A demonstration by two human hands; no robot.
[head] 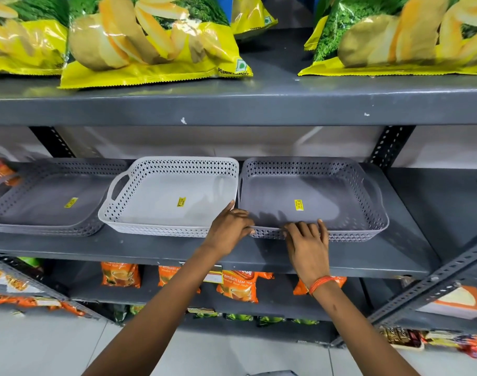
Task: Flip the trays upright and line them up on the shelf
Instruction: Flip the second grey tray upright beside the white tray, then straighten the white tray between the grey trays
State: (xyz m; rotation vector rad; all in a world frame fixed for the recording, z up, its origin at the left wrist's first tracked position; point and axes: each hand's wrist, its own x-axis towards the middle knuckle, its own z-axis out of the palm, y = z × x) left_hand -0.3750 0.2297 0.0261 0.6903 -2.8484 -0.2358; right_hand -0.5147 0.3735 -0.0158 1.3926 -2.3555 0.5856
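Three perforated plastic trays stand upright side by side on the middle grey shelf (177, 246). The left grey tray (20, 213) and the white tray (139, 221) in the middle each carry a yellow sticker inside. The right grey tray (367, 210) touches the white one. My left hand (229, 229) grips the right tray's front left corner, fingers curled over the rim. My right hand (308, 241) lies over the same tray's front rim, fingers hooked inside it.
Yellow chip bags (150, 42) fill the shelf above. Orange tea packets (237, 286) sit on the shelf below. Slotted metal uprights (389, 147) frame the bay, and a diagonal brace (435, 283) crosses at lower right. Bare shelf lies to the right of the trays.
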